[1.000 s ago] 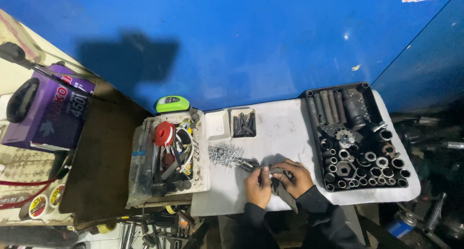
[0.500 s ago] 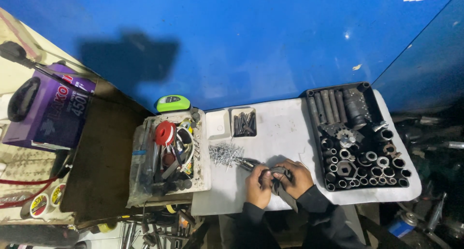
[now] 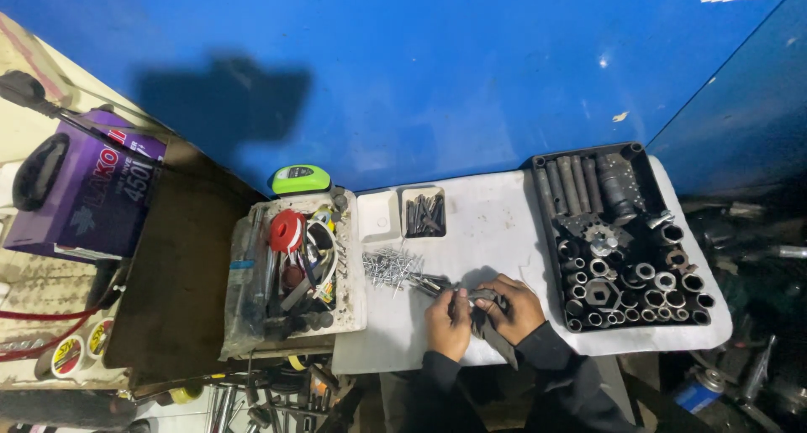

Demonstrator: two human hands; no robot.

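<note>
At far left, a purple cardboard box (image 3: 88,189) is standing on a cluttered shelf, with a black rounded object (image 3: 38,171) leaning against its left face. Next, a dirty white plastic tray (image 3: 349,311) is holding a red tape roll (image 3: 287,229), coiled white cable (image 3: 324,244) and dark hand tools; a lime-green tape measure (image 3: 300,179) is resting at its far rim. On the white tabletop (image 3: 496,223), a small empty white square dish (image 3: 377,217) is sitting just beside a small white dish (image 3: 424,214) that is holding dark screws or bits. Below these, a loose heap of silver rivets (image 3: 388,266) is lying on the bare surface. The left hand (image 3: 448,322) and the right hand (image 3: 514,308) are both curling closed around a dark grey metal hand tool (image 3: 481,297), which is being held between them just above the table's near edge; its exact kind cannot be told. At right, a black moulded plastic socket case (image 3: 630,155) is holding rows of steel sockets (image 3: 639,286), long extension bars (image 3: 572,185) and a toothed silver sprocket (image 3: 601,235).
</note>
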